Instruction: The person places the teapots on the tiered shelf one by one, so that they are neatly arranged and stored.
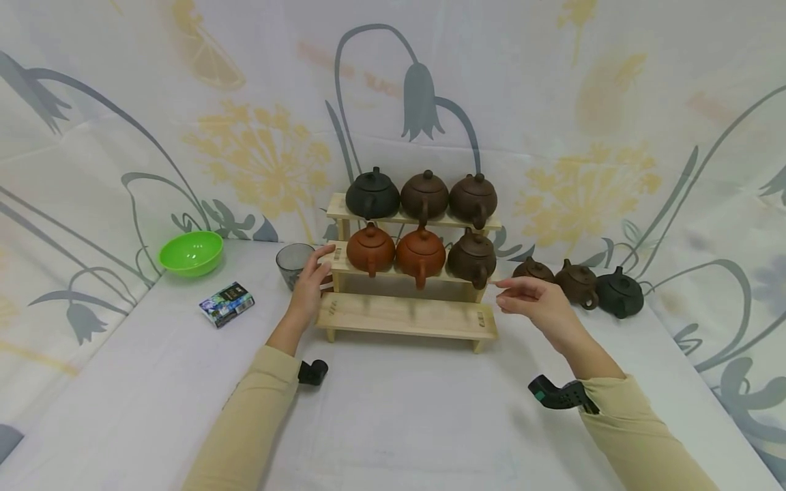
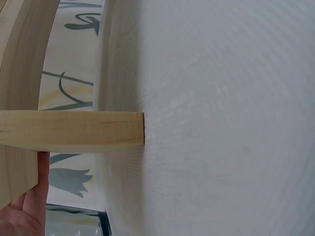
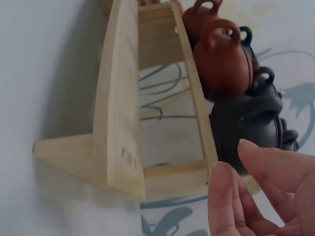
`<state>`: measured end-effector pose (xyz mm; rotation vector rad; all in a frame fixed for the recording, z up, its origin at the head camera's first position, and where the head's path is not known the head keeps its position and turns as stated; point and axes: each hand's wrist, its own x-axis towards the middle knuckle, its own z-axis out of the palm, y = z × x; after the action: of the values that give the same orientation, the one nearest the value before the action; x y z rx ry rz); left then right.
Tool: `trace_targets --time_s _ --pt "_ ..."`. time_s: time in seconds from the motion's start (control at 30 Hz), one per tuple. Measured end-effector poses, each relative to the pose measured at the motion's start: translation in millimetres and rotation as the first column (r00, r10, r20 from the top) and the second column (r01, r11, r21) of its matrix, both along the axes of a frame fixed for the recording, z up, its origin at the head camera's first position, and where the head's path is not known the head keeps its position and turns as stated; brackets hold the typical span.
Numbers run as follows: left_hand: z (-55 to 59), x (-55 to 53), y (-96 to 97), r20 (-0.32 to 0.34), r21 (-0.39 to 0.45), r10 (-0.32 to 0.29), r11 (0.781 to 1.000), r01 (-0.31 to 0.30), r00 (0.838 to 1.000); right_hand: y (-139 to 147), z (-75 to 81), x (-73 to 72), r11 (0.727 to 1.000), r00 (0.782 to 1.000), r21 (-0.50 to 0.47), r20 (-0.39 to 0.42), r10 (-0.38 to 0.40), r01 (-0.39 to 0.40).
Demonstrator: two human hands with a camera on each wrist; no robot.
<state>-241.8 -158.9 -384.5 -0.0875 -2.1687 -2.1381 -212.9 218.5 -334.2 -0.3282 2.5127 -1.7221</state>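
Note:
A three-step wooden stand (image 1: 408,315) holds teapots on its two upper shelves. On the middle shelf are two red-clay teapots (image 1: 420,252) and a dark brown teapot (image 1: 473,258). The top shelf carries a black teapot (image 1: 372,196) beside two brown ones (image 1: 425,196). My left hand (image 1: 308,285) is at the stand's left end, its fingertips against the middle shelf's end; in the left wrist view the wood partly hides it. At the right end, my right hand (image 1: 537,303) holds nothing. Its thumb and index finger (image 3: 224,196) are apart, close by the dark brown teapot.
On the table (image 1: 393,416), three more teapots (image 1: 577,283) stand to the right. A grey glass cup (image 1: 291,262) is just beyond my left hand. Farther left are a green bowl (image 1: 192,254) and a small printed box (image 1: 226,304). Patterned cloth (image 1: 522,88) hangs behind the stand.

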Motion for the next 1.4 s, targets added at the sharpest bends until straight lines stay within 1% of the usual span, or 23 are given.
trace_targets --time_s 0.1,0.33,0.7,0.83,0.93,1.13,1.4 --pt "0.0 0.4 0.1 -0.003 -0.003 0.001 1.0 -0.001 1.0 8 -3.5 0.4 1.0 1.0 -0.004 -0.004 -0.024 0.024" --pt "-0.7 0.5 0.1 -0.012 -0.002 0.0 1.0 0.0 1.0 29 -13.9 -0.5 0.996 0.998 -0.057 -0.005 -0.064 0.064" --pt "-0.4 1.9 0.3 -0.011 -0.004 -0.005 1.0 0.005 1.0 53 -31.3 -9.0 0.992 0.992 0.008 -0.004 -0.125 0.125" --pt "0.0 2.3 0.3 -0.013 -0.009 -0.009 1.0 0.009 1.0 63 -38.3 -14.3 0.992 0.992 -0.012 -0.012 -0.129 0.129" --pt "0.7 2.7 0.5 -0.017 -0.01 -0.009 1.0 0.009 1.0 70 -42.6 -17.6 0.989 0.989 -0.024 -0.003 -0.147 0.147" --pt "1.8 3.0 1.3 -0.021 0.002 -0.008 1.0 0.008 1.0 79 -49.2 -21.5 0.978 0.978 0.008 0.029 -0.207 0.207" --pt "1.2 1.6 0.8 -0.012 0.001 -0.003 1.0 0.003 1.0 85 -53.0 -27.5 0.959 0.957 -0.015 0.068 -0.283 0.284"
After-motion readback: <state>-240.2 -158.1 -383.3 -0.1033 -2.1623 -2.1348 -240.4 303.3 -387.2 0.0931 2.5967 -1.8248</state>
